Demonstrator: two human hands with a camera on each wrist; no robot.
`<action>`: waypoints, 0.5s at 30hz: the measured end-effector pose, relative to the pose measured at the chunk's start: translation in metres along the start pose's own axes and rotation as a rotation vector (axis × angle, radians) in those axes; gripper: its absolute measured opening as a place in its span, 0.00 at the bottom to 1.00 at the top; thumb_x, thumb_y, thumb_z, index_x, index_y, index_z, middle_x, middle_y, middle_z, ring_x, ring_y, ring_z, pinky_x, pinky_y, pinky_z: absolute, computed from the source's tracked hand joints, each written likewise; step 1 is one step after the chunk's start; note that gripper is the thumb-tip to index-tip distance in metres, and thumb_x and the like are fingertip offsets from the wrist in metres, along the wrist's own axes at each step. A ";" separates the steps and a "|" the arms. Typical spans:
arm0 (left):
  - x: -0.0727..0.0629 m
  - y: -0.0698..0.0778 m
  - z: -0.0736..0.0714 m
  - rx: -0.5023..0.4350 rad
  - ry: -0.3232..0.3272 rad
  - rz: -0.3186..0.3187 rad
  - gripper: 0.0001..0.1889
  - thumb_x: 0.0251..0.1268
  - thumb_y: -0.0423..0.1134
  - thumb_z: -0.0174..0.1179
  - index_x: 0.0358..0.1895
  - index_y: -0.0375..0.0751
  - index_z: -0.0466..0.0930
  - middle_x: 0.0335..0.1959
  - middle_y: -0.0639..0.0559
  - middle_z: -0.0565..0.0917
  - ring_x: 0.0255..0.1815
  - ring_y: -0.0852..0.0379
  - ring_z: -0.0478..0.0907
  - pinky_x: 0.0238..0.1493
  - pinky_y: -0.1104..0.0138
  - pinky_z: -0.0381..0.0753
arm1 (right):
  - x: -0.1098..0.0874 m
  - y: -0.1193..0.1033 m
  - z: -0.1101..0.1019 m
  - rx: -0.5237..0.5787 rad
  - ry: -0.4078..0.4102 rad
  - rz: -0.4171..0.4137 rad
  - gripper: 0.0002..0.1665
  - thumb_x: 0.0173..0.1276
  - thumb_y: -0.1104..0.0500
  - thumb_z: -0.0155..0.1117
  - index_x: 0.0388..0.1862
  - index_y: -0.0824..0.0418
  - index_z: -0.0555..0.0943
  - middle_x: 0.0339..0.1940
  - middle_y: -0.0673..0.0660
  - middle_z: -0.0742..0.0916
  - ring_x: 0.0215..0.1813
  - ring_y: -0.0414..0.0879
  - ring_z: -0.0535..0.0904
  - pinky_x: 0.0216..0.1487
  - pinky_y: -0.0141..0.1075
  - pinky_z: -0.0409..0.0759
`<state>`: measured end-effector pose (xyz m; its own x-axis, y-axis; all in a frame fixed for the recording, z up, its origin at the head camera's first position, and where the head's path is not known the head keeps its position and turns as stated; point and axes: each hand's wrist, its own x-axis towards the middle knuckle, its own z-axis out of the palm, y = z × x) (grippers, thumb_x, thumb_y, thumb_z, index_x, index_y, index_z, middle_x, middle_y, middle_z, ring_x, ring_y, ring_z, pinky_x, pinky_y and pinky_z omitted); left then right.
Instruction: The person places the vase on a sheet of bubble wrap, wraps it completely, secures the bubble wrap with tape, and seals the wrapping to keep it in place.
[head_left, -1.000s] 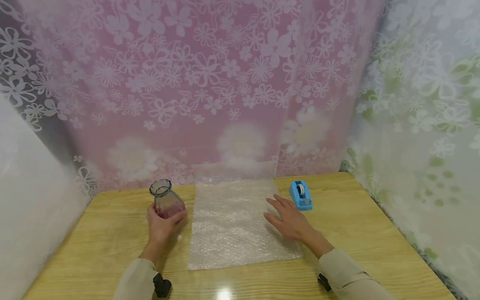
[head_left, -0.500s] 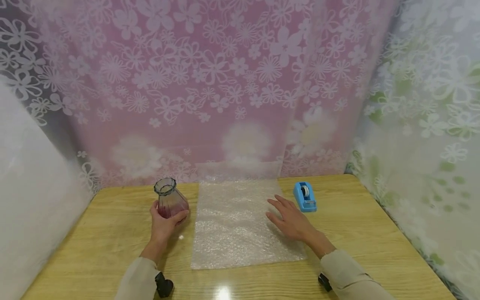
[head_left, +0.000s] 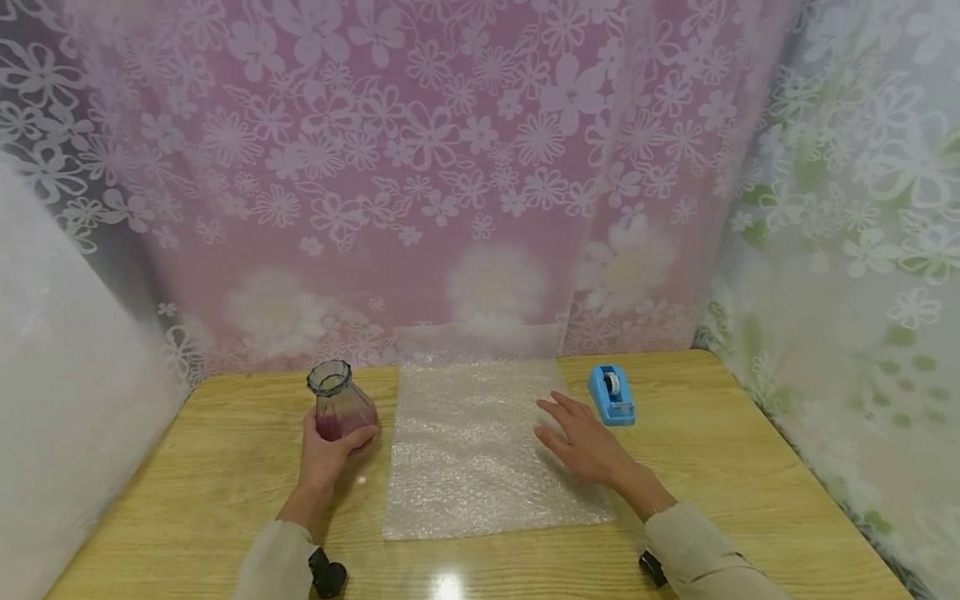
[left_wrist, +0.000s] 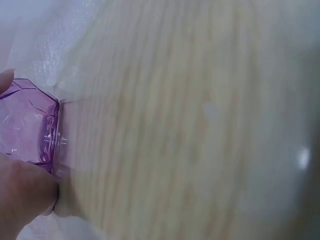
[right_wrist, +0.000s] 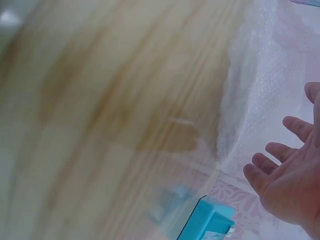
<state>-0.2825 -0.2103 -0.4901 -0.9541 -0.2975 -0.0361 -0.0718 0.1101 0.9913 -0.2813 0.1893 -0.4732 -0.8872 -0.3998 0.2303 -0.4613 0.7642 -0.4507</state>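
Observation:
My left hand (head_left: 324, 458) grips the lower body of a glass vase (head_left: 343, 410) with a scalloped rim and a purple-tinted base. The vase stands at the left of the table; in the left wrist view its purple base (left_wrist: 30, 122) shows between thumb and finger, right at the wood. A sheet of bubble wrap (head_left: 480, 450) lies flat in the middle, its far end running up against the backdrop. Over its right edge, my right hand (head_left: 587, 442) is spread with nothing in its grasp. Those loosely extended fingers also show in the right wrist view.
A blue tape dispenser (head_left: 612, 396) with a roll of tape sits beyond the right hand, near the back of the wooden table (head_left: 712, 467). Pink floral cloth (head_left: 420, 167) hangs behind the table, and pale floral cloth (head_left: 847, 250) hangs along the right side.
The whole head view has shifted slightly, moving everything a little to the right. Both hands, the vase and the bubble wrap keep their places relative to each other.

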 end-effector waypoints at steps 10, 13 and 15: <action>-0.004 0.002 -0.003 -0.067 0.026 -0.013 0.52 0.48 0.44 0.75 0.71 0.39 0.48 0.65 0.40 0.61 0.64 0.47 0.60 0.65 0.57 0.59 | 0.005 -0.016 -0.008 -0.016 0.004 -0.053 0.35 0.73 0.41 0.49 0.72 0.57 0.64 0.73 0.64 0.63 0.70 0.63 0.58 0.65 0.60 0.58; -0.005 0.010 -0.004 -0.066 0.045 0.012 0.49 0.48 0.42 0.74 0.69 0.37 0.50 0.63 0.40 0.62 0.62 0.47 0.62 0.64 0.58 0.61 | 0.009 -0.020 -0.011 -0.029 0.009 -0.066 0.35 0.73 0.41 0.49 0.72 0.57 0.63 0.73 0.64 0.62 0.70 0.64 0.58 0.64 0.61 0.58; -0.005 0.017 -0.004 -0.043 0.046 0.044 0.49 0.48 0.42 0.74 0.69 0.37 0.50 0.63 0.39 0.62 0.62 0.47 0.62 0.64 0.57 0.62 | 0.010 -0.022 -0.014 -0.031 0.015 -0.064 0.34 0.74 0.42 0.49 0.72 0.58 0.63 0.73 0.64 0.62 0.70 0.65 0.57 0.64 0.62 0.58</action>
<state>-0.2774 -0.2108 -0.4728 -0.9416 -0.3364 0.0122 -0.0168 0.0831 0.9964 -0.2800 0.1761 -0.4489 -0.8559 -0.4405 0.2709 -0.5165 0.7531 -0.4076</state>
